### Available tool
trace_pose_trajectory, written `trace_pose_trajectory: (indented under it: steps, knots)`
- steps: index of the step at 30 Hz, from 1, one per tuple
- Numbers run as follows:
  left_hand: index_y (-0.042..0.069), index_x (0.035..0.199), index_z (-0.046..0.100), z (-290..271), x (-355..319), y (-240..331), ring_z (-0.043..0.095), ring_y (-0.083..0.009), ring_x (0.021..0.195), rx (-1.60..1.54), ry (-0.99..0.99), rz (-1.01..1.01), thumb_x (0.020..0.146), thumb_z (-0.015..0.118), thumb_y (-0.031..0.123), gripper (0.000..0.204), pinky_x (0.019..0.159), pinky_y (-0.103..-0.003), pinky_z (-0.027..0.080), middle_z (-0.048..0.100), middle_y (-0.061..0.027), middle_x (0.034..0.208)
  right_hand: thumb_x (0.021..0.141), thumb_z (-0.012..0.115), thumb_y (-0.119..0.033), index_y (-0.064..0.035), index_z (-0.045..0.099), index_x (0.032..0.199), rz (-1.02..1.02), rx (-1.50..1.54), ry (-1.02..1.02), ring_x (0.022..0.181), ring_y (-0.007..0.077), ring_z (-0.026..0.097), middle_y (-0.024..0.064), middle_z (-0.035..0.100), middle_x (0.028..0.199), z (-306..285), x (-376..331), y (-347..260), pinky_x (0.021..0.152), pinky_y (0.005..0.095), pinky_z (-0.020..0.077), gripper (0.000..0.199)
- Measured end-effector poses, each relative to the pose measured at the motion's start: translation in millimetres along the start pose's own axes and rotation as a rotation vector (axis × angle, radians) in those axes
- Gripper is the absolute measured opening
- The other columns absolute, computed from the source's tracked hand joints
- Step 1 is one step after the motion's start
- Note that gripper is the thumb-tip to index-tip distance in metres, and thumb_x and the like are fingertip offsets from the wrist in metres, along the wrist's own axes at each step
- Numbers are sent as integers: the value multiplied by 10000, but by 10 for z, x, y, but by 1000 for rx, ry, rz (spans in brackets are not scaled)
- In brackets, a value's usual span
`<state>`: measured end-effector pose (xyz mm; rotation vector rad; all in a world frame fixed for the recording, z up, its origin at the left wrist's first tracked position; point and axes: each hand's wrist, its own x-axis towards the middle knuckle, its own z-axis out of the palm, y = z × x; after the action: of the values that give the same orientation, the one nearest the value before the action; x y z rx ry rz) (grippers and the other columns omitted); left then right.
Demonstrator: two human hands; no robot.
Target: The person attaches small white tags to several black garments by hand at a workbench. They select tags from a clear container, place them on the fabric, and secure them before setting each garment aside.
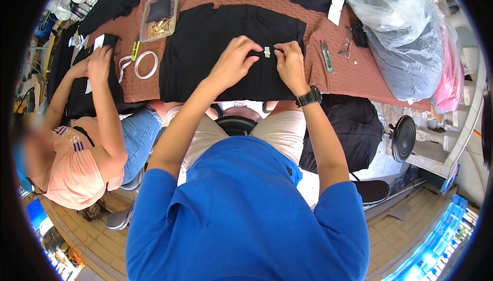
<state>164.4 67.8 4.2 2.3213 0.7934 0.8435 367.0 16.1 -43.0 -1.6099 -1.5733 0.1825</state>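
Note:
A black garment piece (205, 39) lies spread on the table in front of me. On it sits a small pale label (267, 52), between my two hands. Just left of the label is my left hand (236, 61), its fingers curved, thumb and forefinger apart with nothing between them. My right hand (291, 66), below which a black watch (309, 96) is worn, rests on the cloth right of the label. Its thumb and forefinger are slightly apart and point toward the label; neither hand visibly covers it.
Cloth covers the brown table (328, 75). Green thread snips (326, 56) and glasses (346, 43) lie right, by a large plastic bag (398, 39). Left are a clear box (159, 16) of gold-coloured pieces, a yellow cutter (135, 51) and a white tape roll (147, 65). A co-worker (84, 152) handles black cloth.

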Motion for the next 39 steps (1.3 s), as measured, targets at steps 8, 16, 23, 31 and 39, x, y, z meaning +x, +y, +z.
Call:
trace_pose_trajectory:
  steps: [8,16,23,31,39]
  knots:
    - [92,1270,661,344,135,-299,571,-242,1016,28,-91,-163,809,819,160,492,899,-362,511,559,-70,1112,851,707,-65,-41,756,964,-9,9,-49,941,351,613,145,628,958,44,130,-51,850,445,496,125]
    - [88,1304,645,326,107,-288,534,-286,1141,31,-108,-157,823,807,233,528,999,-403,465,539,-93,1190,868,686,-49,3,658,884,-95,-62,-197,920,343,623,139,623,911,52,242,26,819,434,492,61]
    - [112,1333,637,273,98,-277,527,-277,1123,161,-120,-85,835,794,275,548,990,-404,464,524,-88,1199,861,685,-3,6,626,908,-83,151,-217,863,334,624,146,626,904,-9,214,41,767,415,495,76]
    - [86,1144,693,241,43,-264,565,-274,1023,131,-4,39,826,799,259,377,890,-395,492,569,-58,1115,815,744,3,17,647,903,-3,123,-285,785,274,636,127,643,818,-57,267,-50,726,372,515,132]
    - [89,1027,713,273,10,-297,567,-261,936,150,38,136,839,783,232,246,827,-382,496,583,-45,1044,787,721,22,-7,649,849,-134,99,-267,844,351,614,146,625,846,-52,257,-16,769,449,497,99]
